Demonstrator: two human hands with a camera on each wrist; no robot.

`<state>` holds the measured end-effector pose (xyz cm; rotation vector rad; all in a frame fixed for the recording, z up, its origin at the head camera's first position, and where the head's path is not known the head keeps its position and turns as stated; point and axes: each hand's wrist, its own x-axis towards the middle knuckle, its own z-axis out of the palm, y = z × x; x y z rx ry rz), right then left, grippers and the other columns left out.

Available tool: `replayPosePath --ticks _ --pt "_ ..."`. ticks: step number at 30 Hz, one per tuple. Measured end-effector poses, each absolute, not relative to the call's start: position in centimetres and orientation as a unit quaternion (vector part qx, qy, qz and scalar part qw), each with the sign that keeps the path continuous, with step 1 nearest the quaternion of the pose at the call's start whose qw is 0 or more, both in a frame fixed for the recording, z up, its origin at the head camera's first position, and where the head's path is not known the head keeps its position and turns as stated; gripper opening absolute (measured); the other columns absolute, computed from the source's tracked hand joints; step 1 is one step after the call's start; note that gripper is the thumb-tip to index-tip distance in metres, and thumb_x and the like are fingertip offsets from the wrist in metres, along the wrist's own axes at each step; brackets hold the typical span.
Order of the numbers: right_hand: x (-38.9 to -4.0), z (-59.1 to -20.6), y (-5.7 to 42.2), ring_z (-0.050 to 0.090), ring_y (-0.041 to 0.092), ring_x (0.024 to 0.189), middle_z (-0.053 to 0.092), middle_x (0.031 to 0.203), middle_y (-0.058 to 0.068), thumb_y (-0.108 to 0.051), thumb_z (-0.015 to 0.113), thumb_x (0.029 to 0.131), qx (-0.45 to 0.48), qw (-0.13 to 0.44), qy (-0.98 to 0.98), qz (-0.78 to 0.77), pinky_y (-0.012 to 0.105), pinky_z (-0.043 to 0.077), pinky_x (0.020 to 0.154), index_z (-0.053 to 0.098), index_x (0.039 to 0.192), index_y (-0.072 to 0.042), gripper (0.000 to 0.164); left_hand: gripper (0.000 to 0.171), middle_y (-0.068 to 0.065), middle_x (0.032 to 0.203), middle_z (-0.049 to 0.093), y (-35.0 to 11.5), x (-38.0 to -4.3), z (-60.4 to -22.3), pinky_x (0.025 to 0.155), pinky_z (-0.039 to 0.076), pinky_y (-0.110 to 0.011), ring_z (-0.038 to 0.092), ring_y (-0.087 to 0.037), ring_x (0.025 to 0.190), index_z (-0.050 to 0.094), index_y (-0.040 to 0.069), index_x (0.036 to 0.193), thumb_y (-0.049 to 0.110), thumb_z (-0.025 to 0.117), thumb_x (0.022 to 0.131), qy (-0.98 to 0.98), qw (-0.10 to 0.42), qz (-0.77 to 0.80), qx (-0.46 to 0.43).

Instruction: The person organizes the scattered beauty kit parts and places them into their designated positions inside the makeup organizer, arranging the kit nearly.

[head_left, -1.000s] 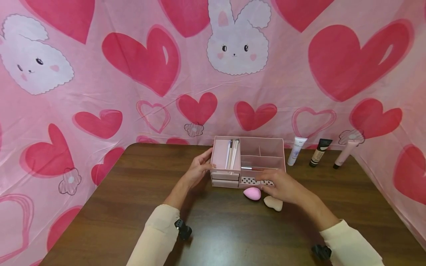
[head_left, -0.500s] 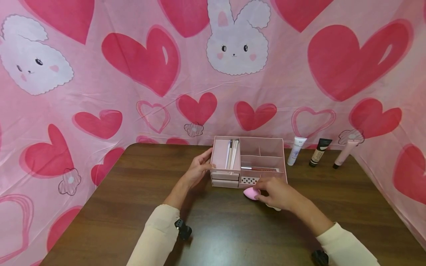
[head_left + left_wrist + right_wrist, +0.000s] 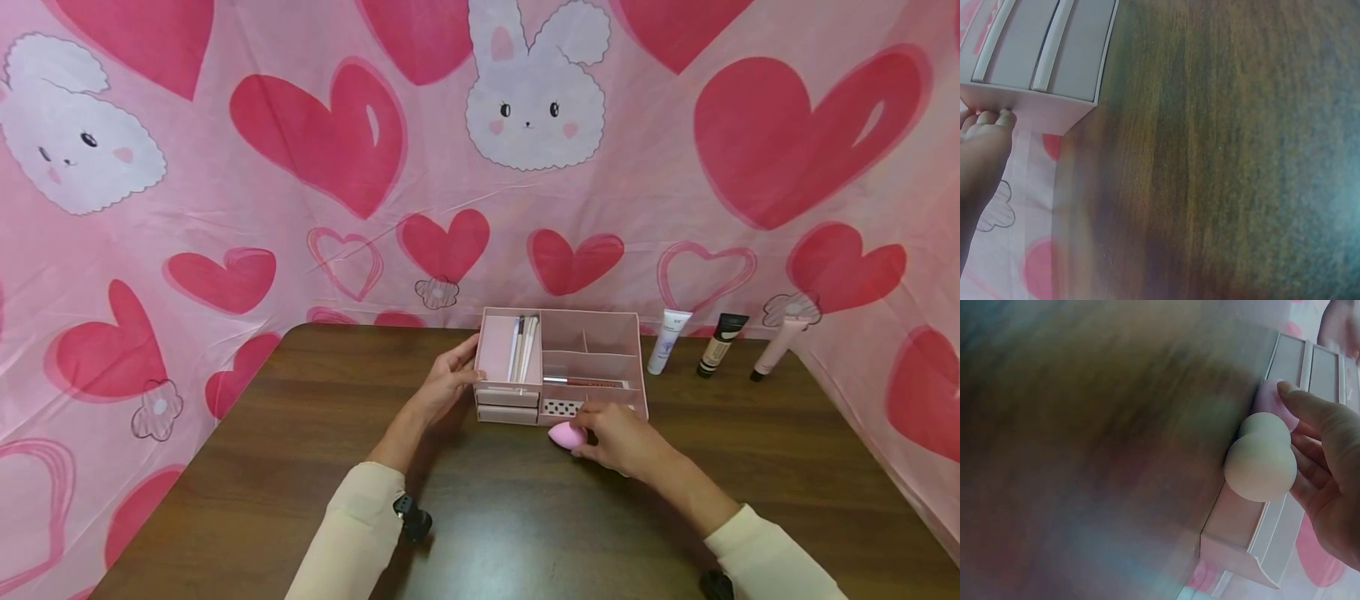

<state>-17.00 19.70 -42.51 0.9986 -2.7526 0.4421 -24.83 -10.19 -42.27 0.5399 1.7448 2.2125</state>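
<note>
My left hand point(image 3: 447, 383) rests at the left side of a pink makeup organizer point(image 3: 493, 346), thumb near its front corner. In the left wrist view, its fingertips touch the organizer's side wall point(image 3: 1047, 112). My right hand point(image 3: 622, 437) pinches the wide end of a pink makeup sponge point(image 3: 562, 435) between thumb and fingers, in front of the organizer. A beige makeup sponge point(image 3: 1260, 462), narrow at the waist, lies beside it under the right hand, mostly hidden in the head view. Several makeup brushes point(image 3: 522, 350) lie in the organizer's left top section.
A slim dark-red tube point(image 3: 588, 382) lies in the middle compartment; a black-dotted white item point(image 3: 561, 407) is in the front one. To the right, a white tube point(image 3: 667, 342), a black-and-beige tube point(image 3: 720, 345) and a pink tube point(image 3: 780, 348) stand on the wooden table point(image 3: 487, 517).
My right hand has come from the organizer's front compartment down to the pink sponge and taken hold of it. The slim tube and dotted item show more now. The left hand stays put.
</note>
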Motion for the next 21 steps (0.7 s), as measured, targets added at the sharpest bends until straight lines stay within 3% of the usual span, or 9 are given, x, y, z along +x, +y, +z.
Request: replayPosePath --ticks 9,16,21 --pt "-16.93 -42.81 19.72 0.063 0.010 0.072 0.071 0.084 -0.002 -0.018 0.089 0.075 0.339 0.117 -0.920 0.156 0.028 0.055 0.067 0.076 0.087 -0.012 0.018 0.079 -0.022 0.171 0.011 -10.24 -24.78 -42.19 0.110 0.041 -0.020 0.014 -0.038 0.158 0.014 -0.006 0.160 -0.015 0.044 0.088 0.602 0.141 0.763 0.186" --pt "-16.99 -43.03 20.01 0.068 0.012 0.076 0.073 0.086 -0.002 -0.017 0.087 0.077 0.344 0.119 -0.917 0.165 0.031 0.058 0.071 0.078 0.089 -0.012 0.016 0.078 -0.023 0.170 0.012 -10.13 -24.73 -42.15 0.124 0.023 -0.045 0.014 -0.039 0.157 0.015 -0.007 0.160 -0.015 0.045 0.088 0.604 0.139 0.764 0.181" --pt "-17.05 -43.09 20.23 0.069 0.012 0.075 0.072 0.084 -0.003 -0.017 0.087 0.076 0.359 0.141 -0.907 0.170 0.029 0.057 0.068 0.079 0.088 -0.012 0.015 0.078 -0.023 0.170 0.013 -10.08 -24.67 -42.10 0.124 0.018 -0.051 0.015 -0.039 0.157 0.016 -0.006 0.160 -0.015 0.045 0.088 0.603 0.138 0.766 0.175"
